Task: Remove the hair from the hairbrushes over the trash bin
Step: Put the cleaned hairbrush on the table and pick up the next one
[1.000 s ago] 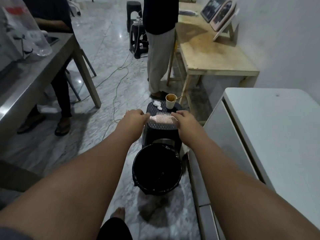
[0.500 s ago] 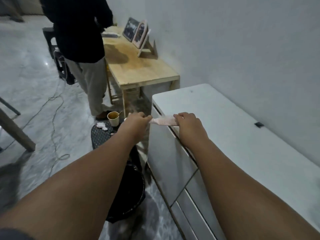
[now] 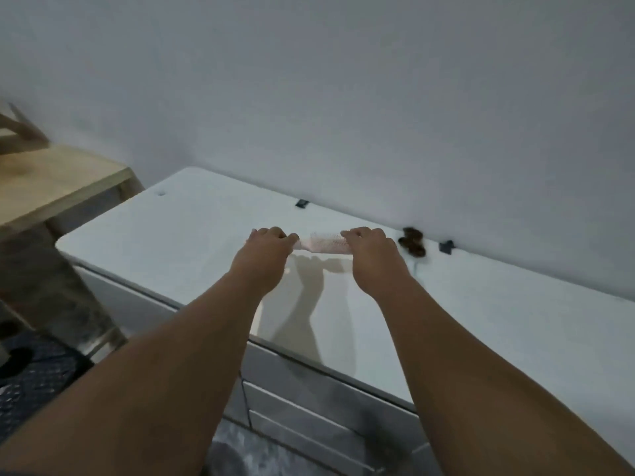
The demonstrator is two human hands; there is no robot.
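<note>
A pink hairbrush (image 3: 323, 245) with pale bristles is held level between both hands, above the white cabinet top (image 3: 192, 235). My left hand (image 3: 266, 250) grips its handle end. My right hand (image 3: 372, 252) grips its head end. A dark brown clump, which looks like another brush full of hair (image 3: 412, 242), lies on the cabinet against the wall, just right of my right hand. The trash bin is out of view.
A wooden table (image 3: 51, 187) stands to the left of the cabinet. A dark patterned stool (image 3: 31, 383) shows at the lower left. Two small dark clips (image 3: 446, 247) sit along the cabinet's back edge. The grey wall rises close behind.
My view and both hands have swung right, from above the trash bin and stool to over the white cabinet top. The pink hairbrush stays held between both hands.
</note>
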